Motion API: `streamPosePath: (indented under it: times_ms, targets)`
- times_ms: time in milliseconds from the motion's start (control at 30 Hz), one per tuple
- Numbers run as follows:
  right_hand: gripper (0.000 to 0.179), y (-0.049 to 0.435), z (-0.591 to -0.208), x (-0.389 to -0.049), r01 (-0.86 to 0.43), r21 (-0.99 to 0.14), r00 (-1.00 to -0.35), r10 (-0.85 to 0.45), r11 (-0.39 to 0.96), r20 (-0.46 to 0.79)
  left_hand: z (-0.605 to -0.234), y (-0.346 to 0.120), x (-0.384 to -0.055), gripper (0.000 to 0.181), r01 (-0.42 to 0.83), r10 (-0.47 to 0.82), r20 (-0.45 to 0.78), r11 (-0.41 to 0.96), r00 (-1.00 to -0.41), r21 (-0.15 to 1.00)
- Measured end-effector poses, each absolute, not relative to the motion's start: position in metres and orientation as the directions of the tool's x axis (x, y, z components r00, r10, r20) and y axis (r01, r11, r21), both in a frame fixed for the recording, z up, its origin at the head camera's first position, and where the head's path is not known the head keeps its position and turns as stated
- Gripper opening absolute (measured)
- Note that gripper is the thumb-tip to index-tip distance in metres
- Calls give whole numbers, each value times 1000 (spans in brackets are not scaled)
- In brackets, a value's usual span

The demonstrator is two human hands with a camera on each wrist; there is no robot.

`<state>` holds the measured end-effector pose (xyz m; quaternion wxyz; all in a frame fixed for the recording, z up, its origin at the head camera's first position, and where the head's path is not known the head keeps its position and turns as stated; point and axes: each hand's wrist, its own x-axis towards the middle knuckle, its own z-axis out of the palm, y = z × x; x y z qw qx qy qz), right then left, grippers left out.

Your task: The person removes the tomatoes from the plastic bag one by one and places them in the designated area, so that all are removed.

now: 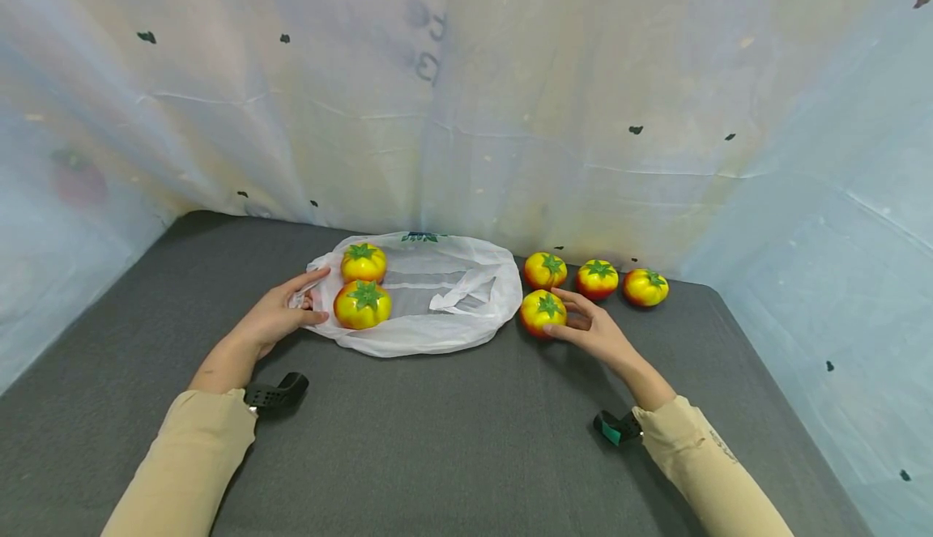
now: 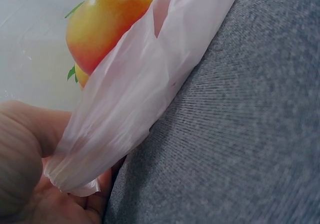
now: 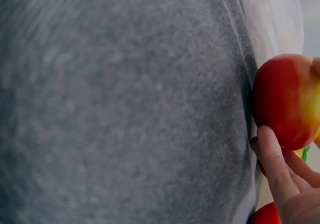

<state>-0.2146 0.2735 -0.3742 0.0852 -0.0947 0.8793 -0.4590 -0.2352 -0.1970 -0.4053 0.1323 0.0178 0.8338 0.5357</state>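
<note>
A thin white plastic bag (image 1: 455, 339) lies spread on the grey table, its mouth facing up. Inside its left end sit two yellow-red toy tomatoes, a front one (image 1: 362, 304) and a back one (image 1: 364, 262), both with green leaf tops. My left hand (image 1: 280, 310) grips the bag's left edge; gathered plastic (image 2: 80, 169) shows between thumb and fingers in the left wrist view. Just right of the bag, my right hand (image 1: 594, 328) holds another tomato (image 1: 541, 314) between thumb and fingers. In the right wrist view, that tomato (image 3: 282, 101) shows its red side.
Behind and right of my right hand stand three more tomatoes in a row: one (image 1: 545, 270), a second (image 1: 597, 279) and a third (image 1: 645, 287). Pale plastic sheeting (image 1: 510, 116) hangs behind the grey table (image 1: 437, 448) and along both sides.
</note>
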Motion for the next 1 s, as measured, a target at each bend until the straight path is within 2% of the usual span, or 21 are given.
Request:
streamPosePath:
  times_ms: [300,1000]
  targets:
    - [68,277,-375,-216,-127,-810,-963,-268,572,-38,-404,-196,-234,83,-115,164,-200,422,-966,899]
    - [75,280,-351,-216,-90,-809,-963,-257,581,-77,-406,-198,-235,84,-104,176,-191,411,-966,906]
